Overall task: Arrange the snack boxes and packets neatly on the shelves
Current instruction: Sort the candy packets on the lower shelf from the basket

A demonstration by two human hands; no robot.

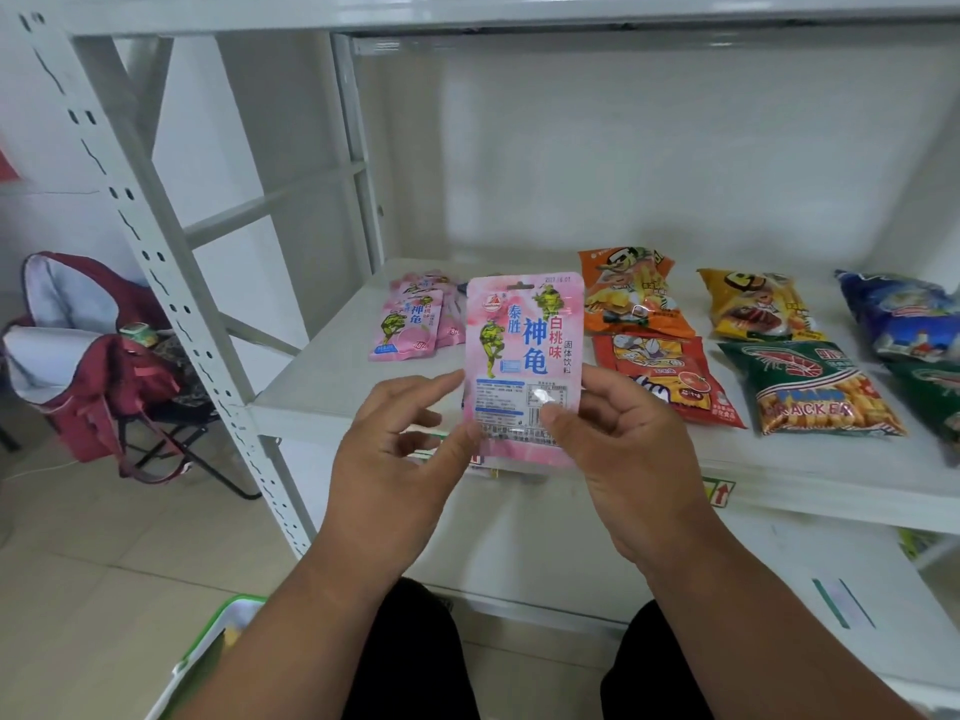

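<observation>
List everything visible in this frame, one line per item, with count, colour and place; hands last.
held packet: one, pink, upright between both hands
pink packets: small overlapping pile, shelf left
orange packet: one, shelf back
red packet: one, in front of orange
yellow packet: one, shelf back
green prawn cracker packet: one, shelf front
blue packet: one, shelf right
shelf: white metal
bag: maroon, on folding chair, left
left hand: pinches packet's left edge
right hand: thumb on packet front
</observation>
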